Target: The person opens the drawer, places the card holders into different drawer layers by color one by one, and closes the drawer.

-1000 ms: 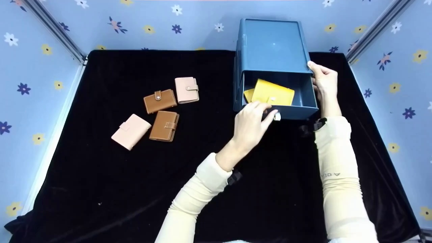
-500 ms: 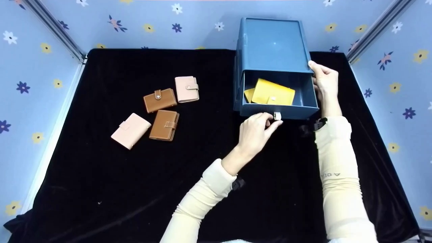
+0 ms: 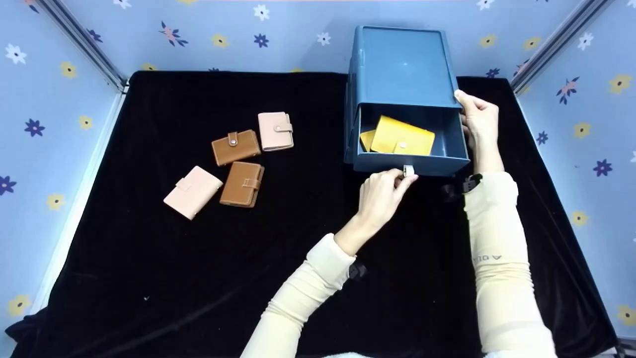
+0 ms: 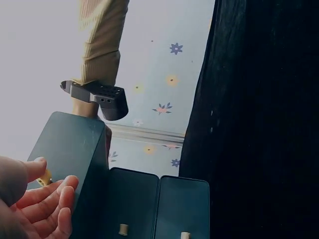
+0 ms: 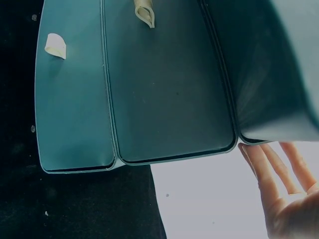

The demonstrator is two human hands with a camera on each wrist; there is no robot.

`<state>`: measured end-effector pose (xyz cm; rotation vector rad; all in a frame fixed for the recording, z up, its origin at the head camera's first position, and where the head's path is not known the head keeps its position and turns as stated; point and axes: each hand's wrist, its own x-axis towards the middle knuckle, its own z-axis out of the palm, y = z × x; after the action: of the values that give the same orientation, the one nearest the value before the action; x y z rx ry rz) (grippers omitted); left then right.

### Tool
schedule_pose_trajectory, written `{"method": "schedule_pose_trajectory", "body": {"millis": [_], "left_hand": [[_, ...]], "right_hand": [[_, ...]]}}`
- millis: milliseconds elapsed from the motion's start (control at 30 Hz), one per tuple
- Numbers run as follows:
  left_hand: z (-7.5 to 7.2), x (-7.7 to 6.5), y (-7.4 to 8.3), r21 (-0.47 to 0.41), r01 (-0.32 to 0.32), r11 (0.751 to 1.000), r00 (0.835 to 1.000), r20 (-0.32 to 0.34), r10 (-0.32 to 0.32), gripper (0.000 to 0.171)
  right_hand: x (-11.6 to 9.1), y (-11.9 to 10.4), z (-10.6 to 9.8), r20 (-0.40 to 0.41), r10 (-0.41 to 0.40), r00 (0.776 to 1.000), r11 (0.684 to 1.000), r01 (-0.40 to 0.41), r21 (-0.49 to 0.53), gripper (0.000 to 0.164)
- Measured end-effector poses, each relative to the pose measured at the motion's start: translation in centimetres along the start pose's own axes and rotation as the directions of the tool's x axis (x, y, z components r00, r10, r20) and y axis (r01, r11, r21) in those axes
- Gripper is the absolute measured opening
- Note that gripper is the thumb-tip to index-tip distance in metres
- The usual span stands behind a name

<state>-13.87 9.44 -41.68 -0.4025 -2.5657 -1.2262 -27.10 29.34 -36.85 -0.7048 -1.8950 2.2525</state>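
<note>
A blue drawer cabinet (image 3: 402,64) stands at the back right, its top drawer (image 3: 377,161) pulled out. Two yellow snap wallets (image 3: 405,136) lie in that drawer, one largely hidden under the other. At the drawer front, my left hand (image 3: 380,196) pinches the pale pull tab (image 3: 409,170) between thumb and fingers; the left wrist view shows this tab (image 4: 45,178) in between them. On the cabinet's right side rests my right hand (image 3: 481,119), thumb at the top front corner. In the right wrist view, its fingers (image 5: 266,174) reach straight to the cabinet wall.
Left on the black cloth (image 3: 174,278) lie two brown wallets (image 3: 236,148) and two pink wallets (image 3: 276,132). Below the top drawer, two shut drawers (image 5: 169,89) show pull tabs of their own. Flower-patterned walls (image 3: 298,35) enclose the back and sides.
My left hand has come down from the drawer's front rim near the yellow wallet, and right, to the pull tab. The right hand, drawer and wallets stay in place.
</note>
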Motion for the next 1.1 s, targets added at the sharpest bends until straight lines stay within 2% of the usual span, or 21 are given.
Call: {"method": "schedule_pose_trajectory", "body": {"millis": [267, 467, 833, 1100], "left_hand": [[0.5, 0.2, -0.1, -0.057, -0.023, 0.998, 0.999, -0.038, 0.021, 0.025], [0.9, 0.9, -0.4, -0.095, -0.050, 0.994, 0.998, -0.054, 0.045, 0.020], [1.2, 3.1, -1.0, -0.055, -0.059, 0.997, 0.997, -0.059, 0.055, 0.020], [1.4, 5.0, -1.3, -0.022, -0.026, 0.999, 0.999, -0.042, 0.025, 0.022]], "right_hand": [[0.1, -0.1, 0.0, -0.006, 0.008, 1.000, 1.000, -0.008, -0.001, 0.030], [0.0, -0.1, -0.1, -0.014, 0.014, 1.000, 1.000, -0.014, -0.008, 0.029], [-0.3, -0.1, 0.0, -0.003, -0.003, 1.000, 1.000, 0.003, -0.017, 0.023], [-0.3, 0.0, 0.0, 0.004, -0.032, 0.999, 0.999, 0.032, -0.040, 0.021]]}}
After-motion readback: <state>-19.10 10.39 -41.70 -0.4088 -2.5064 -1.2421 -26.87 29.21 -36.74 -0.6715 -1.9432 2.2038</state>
